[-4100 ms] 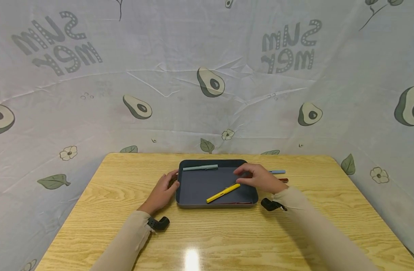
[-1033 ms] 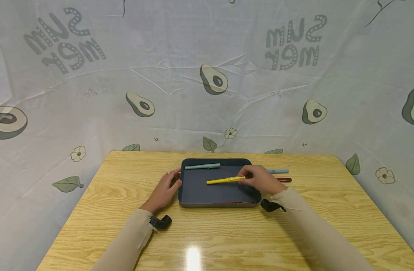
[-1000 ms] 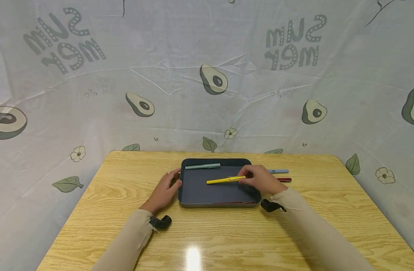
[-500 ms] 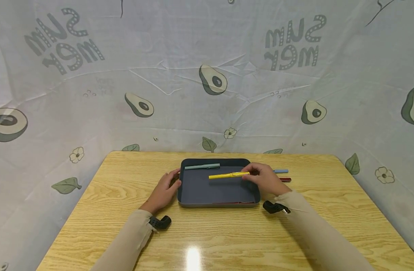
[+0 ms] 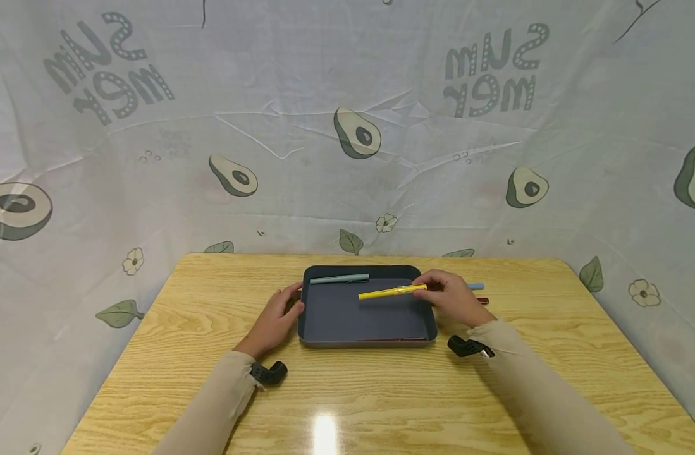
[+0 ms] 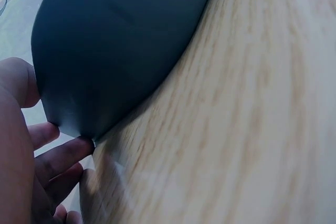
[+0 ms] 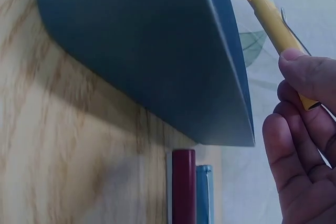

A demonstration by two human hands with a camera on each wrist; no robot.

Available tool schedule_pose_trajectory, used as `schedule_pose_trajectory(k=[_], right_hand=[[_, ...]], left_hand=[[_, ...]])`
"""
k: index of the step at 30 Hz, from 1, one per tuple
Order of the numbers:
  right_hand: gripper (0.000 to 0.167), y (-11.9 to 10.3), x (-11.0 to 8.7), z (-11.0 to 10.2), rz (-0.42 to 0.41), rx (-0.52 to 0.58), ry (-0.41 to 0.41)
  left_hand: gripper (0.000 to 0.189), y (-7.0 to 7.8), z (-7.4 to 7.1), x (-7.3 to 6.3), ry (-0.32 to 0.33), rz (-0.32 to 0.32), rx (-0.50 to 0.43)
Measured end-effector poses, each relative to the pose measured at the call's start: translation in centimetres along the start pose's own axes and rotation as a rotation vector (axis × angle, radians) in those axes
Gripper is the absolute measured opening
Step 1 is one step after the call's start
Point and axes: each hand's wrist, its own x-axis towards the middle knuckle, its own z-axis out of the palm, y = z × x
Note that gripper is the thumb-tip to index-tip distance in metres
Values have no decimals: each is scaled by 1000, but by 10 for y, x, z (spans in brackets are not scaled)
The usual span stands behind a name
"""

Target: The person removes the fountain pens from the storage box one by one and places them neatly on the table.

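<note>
A yellow pen [image 5: 381, 292] is held up over the dark grey tray [image 5: 347, 322], its clip end pinched between thumb and fingers of my right hand [image 5: 454, 299]. In the right wrist view the pen [image 7: 270, 22] slants above the tray's rim, apart from it. My left hand [image 5: 273, 320] rests against the tray's left side; in the left wrist view its fingers [image 6: 65, 158], loosely extended, touch the tray wall [image 6: 121, 40] near the table. Inside the tray, a grey-green pen [image 5: 338, 279] lies along the back wall and a dark red pen [image 5: 395, 340] along the front, partly hidden.
Right of the tray, a light blue pen [image 5: 475, 286] and a dark red pen [image 5: 483, 301] lie side by side on the wooden table [image 5: 375, 392], partly covered by my right hand. A printed cloth [image 5: 290, 189] hangs behind the table's back edge.
My right hand took hold of the yellow pen, which lay slanted in the tray, lifted it and moved it right and toward the back. The left hand stays against the tray.
</note>
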Motion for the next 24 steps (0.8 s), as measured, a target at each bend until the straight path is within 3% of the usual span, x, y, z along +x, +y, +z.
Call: schedule_pose_trajectory(k=[8, 16, 24], right_hand=[[19, 4, -1, -11, 29, 56, 28], [16, 2, -7, -25, -12, -48, 78], [20, 7, -12, -40, 21, -82, 91]], left_hand=[[52, 2, 0, -1, 7, 0, -4], [52, -2, -1, 0, -6, -11, -7], [52, -2, -1, 0, -3, -10, -4]])
